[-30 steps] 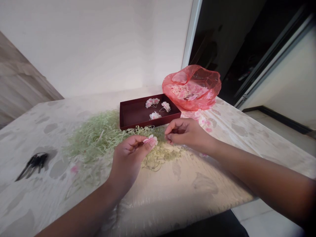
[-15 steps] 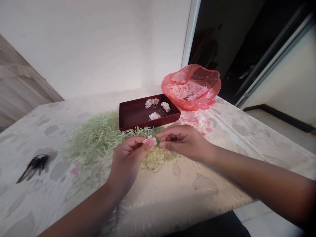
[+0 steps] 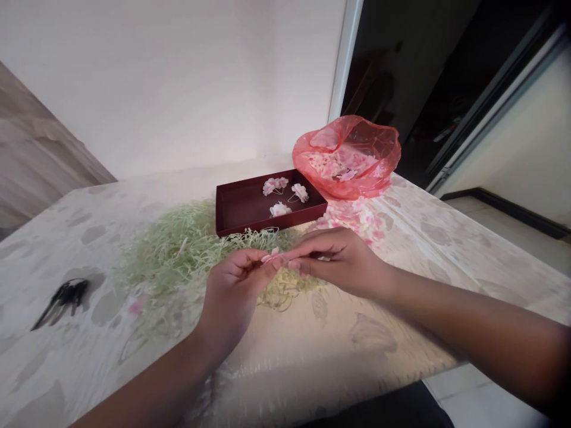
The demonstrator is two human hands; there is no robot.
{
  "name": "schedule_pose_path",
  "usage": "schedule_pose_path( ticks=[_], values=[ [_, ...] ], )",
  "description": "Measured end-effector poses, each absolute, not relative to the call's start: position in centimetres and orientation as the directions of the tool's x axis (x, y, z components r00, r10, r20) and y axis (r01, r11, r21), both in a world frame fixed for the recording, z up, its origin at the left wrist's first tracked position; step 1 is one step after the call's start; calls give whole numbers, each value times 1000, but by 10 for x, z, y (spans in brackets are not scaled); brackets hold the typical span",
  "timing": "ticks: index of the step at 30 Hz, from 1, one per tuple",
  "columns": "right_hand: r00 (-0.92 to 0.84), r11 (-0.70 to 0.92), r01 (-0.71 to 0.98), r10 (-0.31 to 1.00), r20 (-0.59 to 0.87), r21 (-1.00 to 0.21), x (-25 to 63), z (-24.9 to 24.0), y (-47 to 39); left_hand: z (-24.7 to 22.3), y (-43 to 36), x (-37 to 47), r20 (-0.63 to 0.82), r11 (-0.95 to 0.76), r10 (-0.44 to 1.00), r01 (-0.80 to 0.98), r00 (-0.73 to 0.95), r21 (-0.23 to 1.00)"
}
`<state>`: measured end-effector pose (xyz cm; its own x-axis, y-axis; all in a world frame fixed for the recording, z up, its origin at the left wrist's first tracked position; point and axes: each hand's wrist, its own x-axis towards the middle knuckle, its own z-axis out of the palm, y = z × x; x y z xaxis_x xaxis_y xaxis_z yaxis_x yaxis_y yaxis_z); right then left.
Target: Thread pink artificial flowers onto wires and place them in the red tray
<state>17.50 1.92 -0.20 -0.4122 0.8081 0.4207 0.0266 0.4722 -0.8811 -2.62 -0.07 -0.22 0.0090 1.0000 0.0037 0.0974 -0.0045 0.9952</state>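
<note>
Between the thumb and fingers of my left hand (image 3: pixel 236 279) is a small pink and white artificial flower (image 3: pixel 271 257), partly covered by the fingertips. My right hand (image 3: pixel 332 258) pinches at the flower's right edge, its fingertips touching those of the left. What lies inside the right fingers is mostly hidden. Just beyond my hands stands an open dark red box (image 3: pixel 250 205). Several similar flowers (image 3: pixel 280 209) with thin looped stems lie in its right half. Pale green shredded filler (image 3: pixel 173 255) spreads under and left of my hands.
A translucent red plastic bag (image 3: pixel 383 178) full of pink and white petals stands at the back right. More petals (image 3: pixel 363 220) lie in front of it. Keys (image 3: pixel 66 297) rest at the left on the patterned tablecloth (image 3: pixel 352 351). A wall rises behind the table.
My right hand has moved slightly left, and its fingertips now meet the flower in my left hand. The flower is more covered than before. Box, bag and filler stay put.
</note>
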Motion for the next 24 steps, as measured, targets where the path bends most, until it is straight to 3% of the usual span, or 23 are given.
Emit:
schedule_pose_path(
  ticks=[3, 8, 24],
  values=[
    [-369, 369, 69, 873, 320, -927, 175, -2, 18, -2, -3, -27, 5, -8, 1000, 128, 25, 992],
    [-385, 442, 106, 844, 373, -890, 175, 2, 19, 0, -5, -26, 5, -10, 999, 135, 41, 991],
    [-318, 224, -42, 921, 226, -974, 175, -2, 20, 7, -6, -22, -67, 62, 995, 66, 72, 996]
  ],
)
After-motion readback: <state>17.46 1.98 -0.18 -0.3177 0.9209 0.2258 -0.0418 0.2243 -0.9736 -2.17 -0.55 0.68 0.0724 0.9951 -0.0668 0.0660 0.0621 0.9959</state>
